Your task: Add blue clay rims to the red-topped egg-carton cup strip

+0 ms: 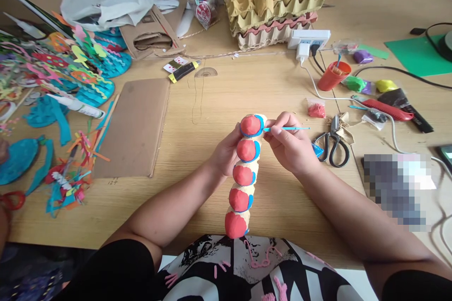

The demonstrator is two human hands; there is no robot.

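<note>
A row of egg-carton bumps (243, 175) runs from the middle of the view down to my lap, each bump capped with red clay and edged with blue on its right side. My left hand (228, 153) is closed on the strip's upper left side, its fingertips partly hidden behind it. In my right hand (290, 143) a thin blue stick (294, 128) is pinched between thumb and fingers, its left end touching the blue edge of the top bump.
Scissors (332, 143), a red cup (334, 75) and clay packets lie to the right. Egg trays (271, 4) are stacked at the back. A cardboard sheet (132, 127) and colourful paper crafts (81, 63) are at left. Part of another person's hand (3, 151) shows at the left edge.
</note>
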